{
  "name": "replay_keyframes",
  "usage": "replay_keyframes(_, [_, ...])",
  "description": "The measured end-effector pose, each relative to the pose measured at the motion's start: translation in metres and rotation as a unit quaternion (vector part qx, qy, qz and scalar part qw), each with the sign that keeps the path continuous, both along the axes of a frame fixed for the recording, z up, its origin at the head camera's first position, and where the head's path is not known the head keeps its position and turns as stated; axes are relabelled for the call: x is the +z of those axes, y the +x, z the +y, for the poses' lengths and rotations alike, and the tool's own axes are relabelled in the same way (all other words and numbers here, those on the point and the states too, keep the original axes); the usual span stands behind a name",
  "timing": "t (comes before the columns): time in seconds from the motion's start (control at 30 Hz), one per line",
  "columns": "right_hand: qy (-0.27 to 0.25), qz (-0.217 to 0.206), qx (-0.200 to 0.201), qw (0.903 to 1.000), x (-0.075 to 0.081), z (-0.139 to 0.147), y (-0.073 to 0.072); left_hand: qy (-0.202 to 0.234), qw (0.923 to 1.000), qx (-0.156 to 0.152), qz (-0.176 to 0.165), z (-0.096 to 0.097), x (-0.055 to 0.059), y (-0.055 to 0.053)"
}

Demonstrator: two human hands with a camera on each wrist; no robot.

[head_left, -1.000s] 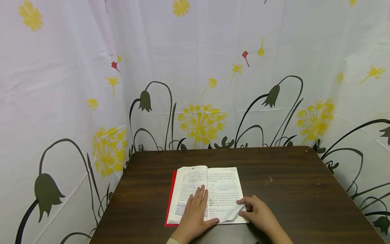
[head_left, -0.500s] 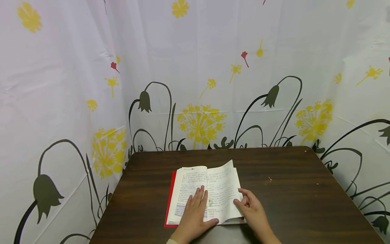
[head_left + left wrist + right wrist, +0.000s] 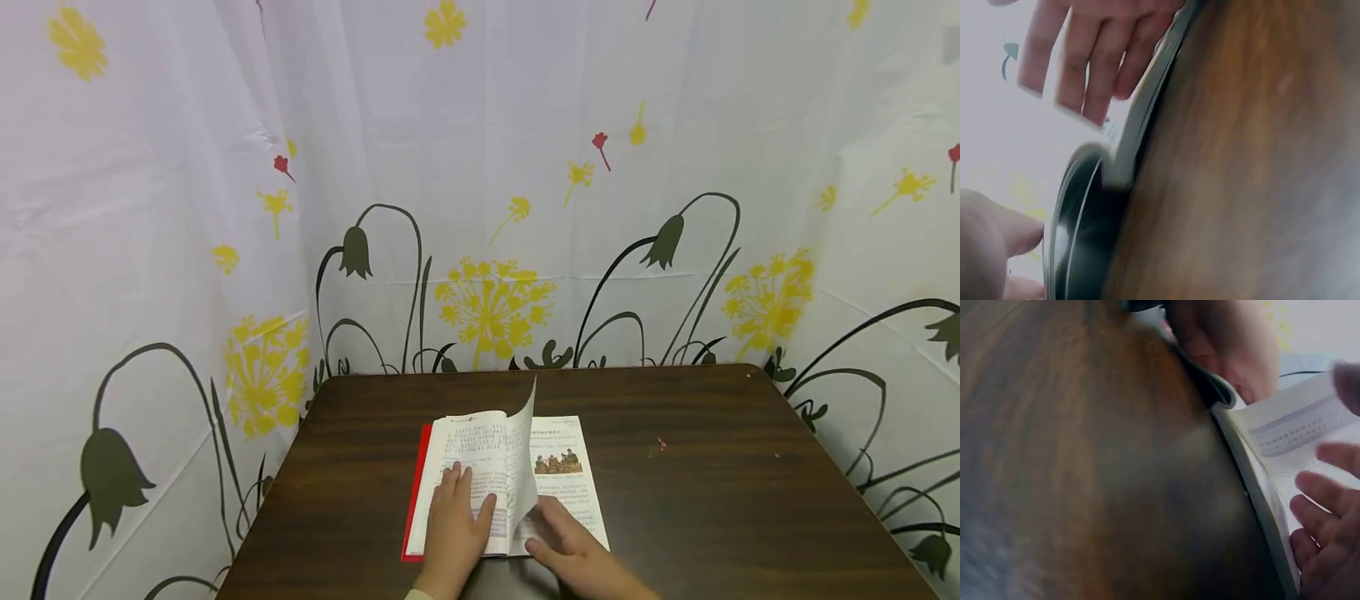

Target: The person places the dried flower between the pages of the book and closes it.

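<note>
An open book with a red cover lies near the front of the table in the head view. One page stands lifted near the spine, its top corner pointing up. Below it shows the right-hand page with a coloured picture. My left hand rests on the left page, thumb toward the spine. My right hand touches the lifted page from its right side, thumb and fingers apart. In the left wrist view, the right hand's fingers look extended. The right wrist view shows my right hand beside the page.
A dark wooden table carries the book. Small reddish scraps lie on it to the right. Behind hangs a white curtain with yellow, red and green flower prints.
My right hand has moved left, turning the page from nearly flat to upright and uncovering the picture. My left hand has shifted left, away from the spine.
</note>
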State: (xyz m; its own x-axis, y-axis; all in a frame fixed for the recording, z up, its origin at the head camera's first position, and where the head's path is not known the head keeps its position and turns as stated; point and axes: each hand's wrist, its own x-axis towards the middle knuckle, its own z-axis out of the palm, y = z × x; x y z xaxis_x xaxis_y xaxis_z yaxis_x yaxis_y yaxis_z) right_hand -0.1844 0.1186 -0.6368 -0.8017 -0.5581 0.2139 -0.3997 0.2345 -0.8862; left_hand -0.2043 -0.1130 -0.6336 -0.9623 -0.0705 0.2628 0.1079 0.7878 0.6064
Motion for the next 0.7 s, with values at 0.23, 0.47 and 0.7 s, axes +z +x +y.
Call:
replay_keyframes(0.23, [0.152, 0.238, -0.014, 0.9593, -0.002, -0.007, 0.007, 0.128, 0.9906, 0.016, 0.046, -0.01, 0.003, 0.0])
replay_keyframes(0.47, [0.188, 0.275, 0.007, 0.9429, 0.003, -0.008, 0.009, 0.228, 0.9676, -0.004, 0.107, -0.014, 0.005, 0.002])
replay_keyframes(0.7, [0.218, 0.261, 0.018, 0.9401, 0.002, -0.009, 0.007, 0.196, 0.9237, -0.01, 0.329, -0.012, 0.02, 0.001])
